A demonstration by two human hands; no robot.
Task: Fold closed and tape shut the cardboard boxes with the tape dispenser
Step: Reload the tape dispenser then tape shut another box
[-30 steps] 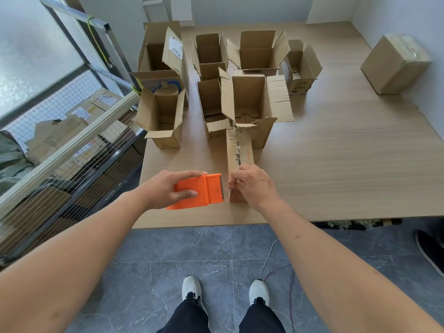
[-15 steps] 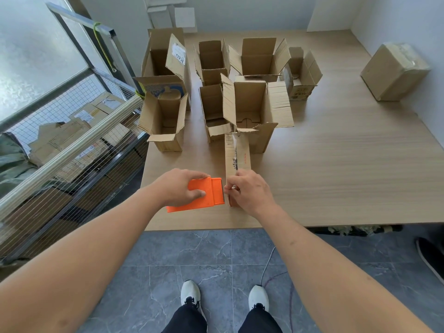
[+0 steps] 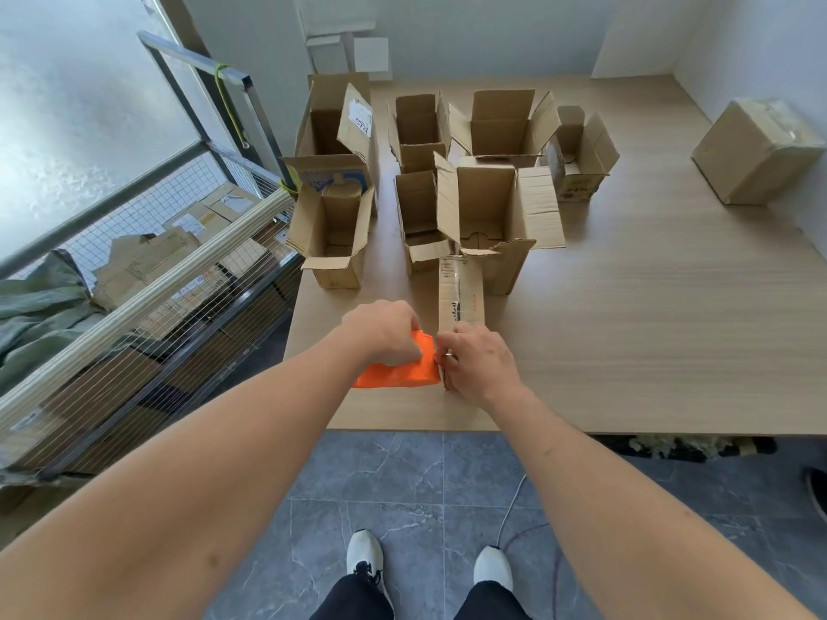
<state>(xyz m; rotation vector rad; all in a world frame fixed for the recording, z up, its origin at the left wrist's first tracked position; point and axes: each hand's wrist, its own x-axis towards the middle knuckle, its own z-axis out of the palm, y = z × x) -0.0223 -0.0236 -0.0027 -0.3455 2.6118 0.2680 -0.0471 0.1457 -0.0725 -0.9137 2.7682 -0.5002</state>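
Observation:
A long narrow closed cardboard box (image 3: 462, 290) lies on the wooden table (image 3: 626, 333), its near end toward me. My left hand (image 3: 384, 331) grips an orange tape dispenser (image 3: 402, 369) pressed against the left side of that near end. My right hand (image 3: 476, 362) covers the box's near end, fingers pinched at the dispenser's front edge; whether tape is between them is hidden. Several open boxes stand behind, among them a big one (image 3: 490, 217) touching the narrow box's far end.
A closed taped box (image 3: 756, 149) sits at the far right by the wall. A wire cage cart (image 3: 147, 279) full of flattened cardboard stands left of the table. The table's near edge runs just below my hands; grey tiled floor and my shoes below.
The dispenser has tilted and dropped lower against the box's near end, with my left hand now on top of it. My right hand stays on the box end.

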